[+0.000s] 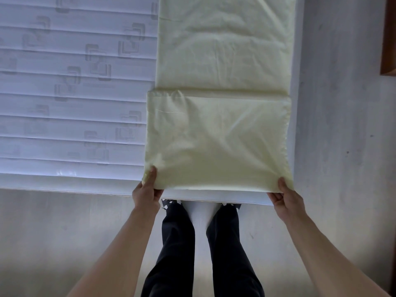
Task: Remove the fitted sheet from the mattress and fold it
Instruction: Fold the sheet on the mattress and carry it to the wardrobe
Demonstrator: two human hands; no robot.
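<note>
A pale yellow fitted sheet (222, 61) lies as a long folded strip along the right side of the bare white quilted mattress (75, 93). Its near end is folded back on itself and forms a raised flap (216, 142) above the mattress's front edge. My left hand (147, 189) pinches the flap's near left corner between thumb and fingers. My right hand (286, 195) pinches the near right corner. The cloth is stretched taut between the two hands.
The mattress's front edge (64, 187) runs across the view just ahead of my legs (201, 243). Pale wooden floor (342, 125) lies to the right of the bed and under me. A dark wooden piece of furniture (389, 39) stands at the right edge.
</note>
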